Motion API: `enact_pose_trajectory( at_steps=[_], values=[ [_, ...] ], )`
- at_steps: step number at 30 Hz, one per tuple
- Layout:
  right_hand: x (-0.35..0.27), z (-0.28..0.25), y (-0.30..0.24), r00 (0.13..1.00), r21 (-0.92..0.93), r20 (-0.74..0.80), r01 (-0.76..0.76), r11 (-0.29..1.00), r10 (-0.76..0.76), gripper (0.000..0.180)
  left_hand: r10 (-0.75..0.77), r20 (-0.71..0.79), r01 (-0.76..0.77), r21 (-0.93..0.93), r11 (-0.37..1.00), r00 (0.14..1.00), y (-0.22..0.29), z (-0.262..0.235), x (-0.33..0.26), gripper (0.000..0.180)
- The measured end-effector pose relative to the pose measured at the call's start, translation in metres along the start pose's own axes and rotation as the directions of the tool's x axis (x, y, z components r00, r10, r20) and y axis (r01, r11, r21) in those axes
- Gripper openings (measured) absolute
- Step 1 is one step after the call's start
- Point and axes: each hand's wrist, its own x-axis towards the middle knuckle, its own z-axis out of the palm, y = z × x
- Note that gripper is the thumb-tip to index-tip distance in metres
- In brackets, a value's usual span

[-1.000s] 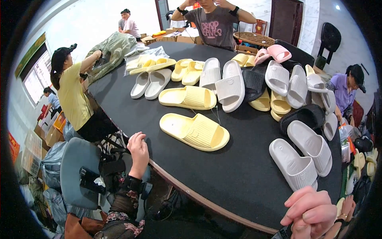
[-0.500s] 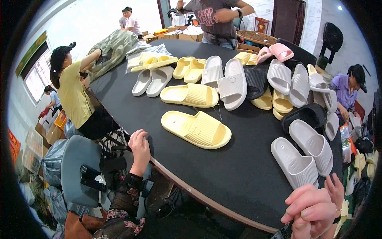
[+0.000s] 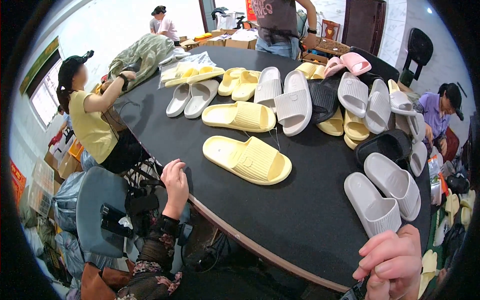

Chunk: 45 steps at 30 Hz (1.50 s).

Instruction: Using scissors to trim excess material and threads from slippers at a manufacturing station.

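Observation:
My left hand (image 3: 175, 187) is at the near left edge of the black table (image 3: 280, 220), fingers loosely bent and holding nothing I can see. At the lower right, my right hand (image 3: 391, 260) is closed, its fingers curled inward; a dark object (image 3: 356, 290) shows below the fingertips, and what the hand holds is unclear. Just beyond it lies a grey slipper (image 3: 372, 204), with a second grey slipper (image 3: 392, 186) beside it. Two yellow slippers, the nearer slipper (image 3: 247, 160) and the farther slipper (image 3: 239, 117), lie mid-table, joined by a thin clear cord.
Several grey, black, yellow and pink slippers (image 3: 356, 63) crowd the table's right side. A grey pair (image 3: 192, 98) lies at the left. A person in yellow (image 3: 95, 115) handles green cloth (image 3: 142, 57). A grey chair (image 3: 102, 210) stands left; others work around.
Another hand with a bracelet, behind my right hand before, is out of sight. The person across the table has lowered their arms. My own hands and the slippers have barely moved.

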Motion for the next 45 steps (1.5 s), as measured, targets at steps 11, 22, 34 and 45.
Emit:
enact_pose_trajectory(
  at_steps=[11, 22, 34, 45],
  values=[
    [-0.007, 0.010, -0.001, 0.998, 0.048, -0.068, 0.004, 0.999, 0.000, 0.014, 0.022, -0.010, -0.022, 0.017, 1.000, 1.000, 0.004, -0.018, 0.003, 0.020],
    [0.000, 0.017, 0.015, 0.995, 0.103, -0.001, 0.095, 0.990, -0.095, 0.013, -0.371, -0.108, 0.362, -0.091, 0.928, 0.922, -0.105, -0.061, 0.010, 0.029],
    [0.000, 0.009, -0.002, 0.998, -0.039, 0.061, -0.028, 0.999, 0.030, 0.013, 0.078, 0.172, -0.127, 0.294, 0.947, 0.982, -0.083, -0.009, 0.077, 0.044],
    [-0.007, 0.016, 0.011, 1.000, -0.009, 0.019, -0.023, 1.000, 0.023, 0.018, -0.065, 0.565, -0.106, 0.265, 0.958, 0.823, -0.075, -0.030, 0.098, 0.040]
  ],
)
